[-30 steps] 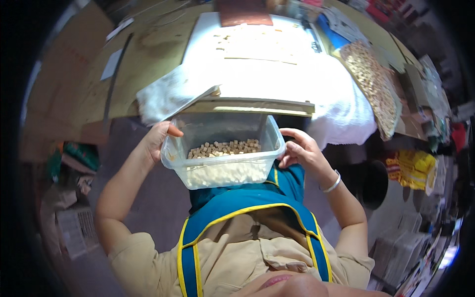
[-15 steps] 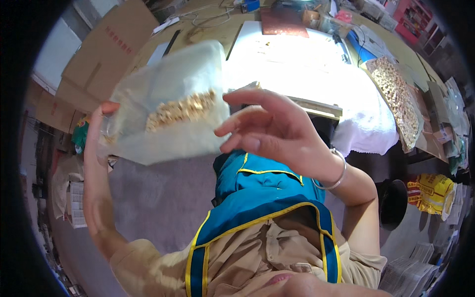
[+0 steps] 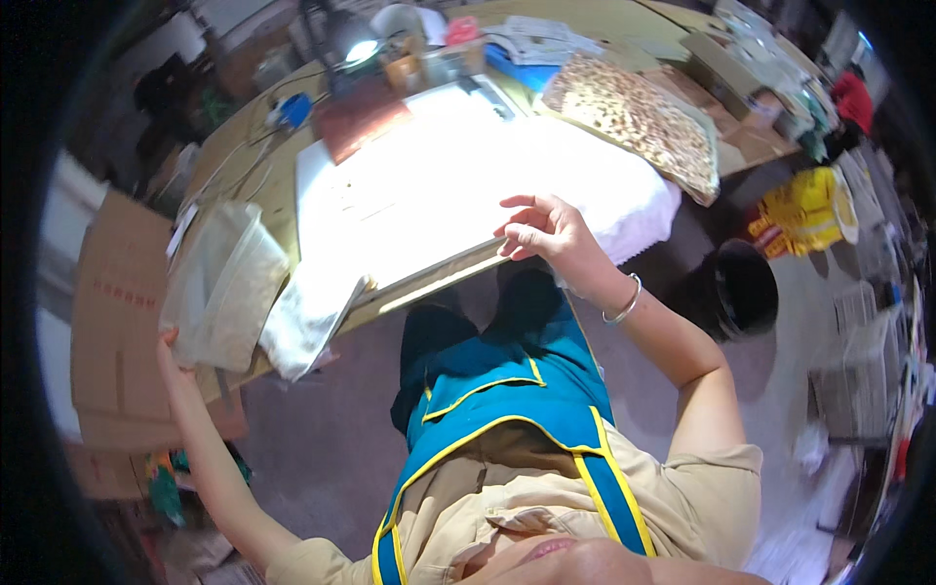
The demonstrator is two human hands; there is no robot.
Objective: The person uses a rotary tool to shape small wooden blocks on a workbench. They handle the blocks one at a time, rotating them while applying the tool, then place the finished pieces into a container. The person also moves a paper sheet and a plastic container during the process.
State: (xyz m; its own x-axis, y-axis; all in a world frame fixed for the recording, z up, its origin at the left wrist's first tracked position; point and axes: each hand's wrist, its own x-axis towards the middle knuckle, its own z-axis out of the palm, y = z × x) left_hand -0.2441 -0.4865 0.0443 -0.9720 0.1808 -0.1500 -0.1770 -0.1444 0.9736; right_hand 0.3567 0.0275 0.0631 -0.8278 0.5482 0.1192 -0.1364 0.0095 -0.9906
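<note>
At the table's left end stands a translucent plastic box [image 3: 222, 288], its side toward me and its contents hidden. My left hand [image 3: 174, 353] is at its near left edge, with the fingers mostly behind the wall and the thumb along the rim. Beside the box lies a crumpled clear plastic bag [image 3: 310, 317] over the table's front edge. My right hand [image 3: 548, 234] hovers near the front edge of the brightly lit white board [image 3: 419, 185], its fingers loosely bent and apart, with nothing visible in them.
A large bag of pale brown pieces [image 3: 639, 122] lies on the right, behind a white cloth [image 3: 624, 210]. A reddish sheet [image 3: 361, 117] and a lamp [image 3: 361, 49] are at the back. Below stand a black bin [image 3: 746, 292] and a yellow sack [image 3: 804, 214]. A person in red [image 3: 853, 102] is far right.
My left hand has carried the plastic box from in front of me to the table's left end. My right hand has moved away from the box. The view has turned rightward.
</note>
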